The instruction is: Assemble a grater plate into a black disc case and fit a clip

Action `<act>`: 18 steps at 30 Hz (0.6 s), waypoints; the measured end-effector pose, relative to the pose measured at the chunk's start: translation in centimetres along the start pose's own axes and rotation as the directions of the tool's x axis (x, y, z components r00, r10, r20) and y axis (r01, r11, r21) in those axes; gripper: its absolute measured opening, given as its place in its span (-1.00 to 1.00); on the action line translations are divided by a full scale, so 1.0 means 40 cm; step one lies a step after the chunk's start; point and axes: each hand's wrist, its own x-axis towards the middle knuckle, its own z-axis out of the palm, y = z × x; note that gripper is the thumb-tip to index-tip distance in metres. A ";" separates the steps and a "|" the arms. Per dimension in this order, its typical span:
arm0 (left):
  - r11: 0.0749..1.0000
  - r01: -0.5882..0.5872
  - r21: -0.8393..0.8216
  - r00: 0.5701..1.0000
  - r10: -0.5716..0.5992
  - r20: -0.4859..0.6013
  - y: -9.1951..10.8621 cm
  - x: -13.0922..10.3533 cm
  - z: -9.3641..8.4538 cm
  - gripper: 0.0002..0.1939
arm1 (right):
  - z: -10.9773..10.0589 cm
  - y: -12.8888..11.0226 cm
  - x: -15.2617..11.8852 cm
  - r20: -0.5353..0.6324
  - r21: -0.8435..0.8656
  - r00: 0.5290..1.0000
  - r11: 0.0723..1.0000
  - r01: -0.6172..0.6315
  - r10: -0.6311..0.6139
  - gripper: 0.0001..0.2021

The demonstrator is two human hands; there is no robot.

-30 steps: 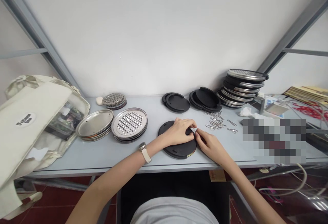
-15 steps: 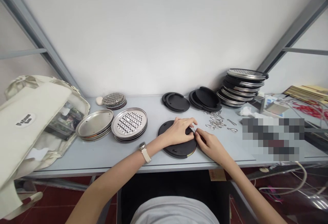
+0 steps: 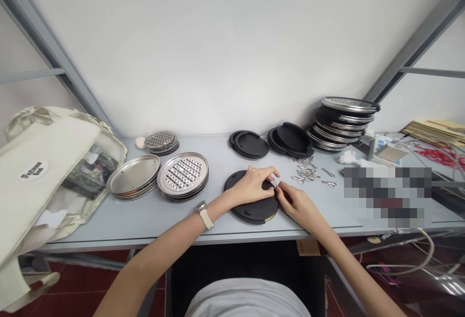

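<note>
A round black disc point(image 3: 254, 213) lies near the table's front edge, with a thin coloured rim showing at its lower right. My left hand point(image 3: 256, 184) rests across its top, thumb and fingers bent round a small pale metallic piece at the disc's right edge. My right hand point(image 3: 294, 203) pinches at that same piece from the right. Between the fingertips the piece is too small to make out fully. Loose metal clips point(image 3: 307, 172) lie behind my right hand.
Grater discs point(image 3: 183, 174) and plain metal discs point(image 3: 133, 176) are stacked at left, beside a cream bag point(image 3: 54, 162). Black discs point(image 3: 251, 144) lie behind my hands. A tall stack point(image 3: 343, 123) stands at the back right, near red cords point(image 3: 439, 155).
</note>
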 end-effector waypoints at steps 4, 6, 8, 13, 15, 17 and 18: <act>1.000 -0.018 -0.012 1.000 0.018 -0.012 -0.001 -0.001 0.000 -0.68 | 0.002 -0.001 -0.001 -0.009 0.010 1.000 1.000 -0.007 0.007 -0.76; 1.000 -0.019 -0.010 1.000 0.019 -0.011 -0.001 -0.002 0.000 -0.68 | 0.003 -0.001 -0.003 -0.017 0.015 1.000 1.000 -0.007 0.007 -0.76; 1.000 -0.003 -0.007 1.000 0.003 0.001 -0.001 -0.002 0.001 -0.67 | 0.003 0.000 -0.006 -0.051 0.014 0.999 1.000 -0.007 0.007 -0.76; 1.000 0.012 0.012 1.000 -0.012 0.005 -0.003 -0.003 0.006 -0.65 | 0.001 0.002 -0.007 -0.121 0.013 0.992 0.999 -0.032 0.033 -0.75; 0.999 0.005 0.045 1.000 -0.005 0.000 -0.002 -0.003 0.007 -0.69 | 0.001 0.004 -0.005 -0.114 0.017 0.993 0.999 -0.036 0.038 -0.76; 0.995 0.004 0.098 1.000 -0.003 -0.007 0.001 -0.004 0.007 -0.72 | 0.002 0.005 -0.004 -0.115 0.016 0.992 0.999 -0.039 0.041 -0.76; 0.992 0.005 0.124 1.000 -0.003 -0.012 0.002 -0.004 0.007 -0.74 | 0.002 0.005 -0.003 -0.120 0.015 0.992 0.999 -0.042 0.044 -0.76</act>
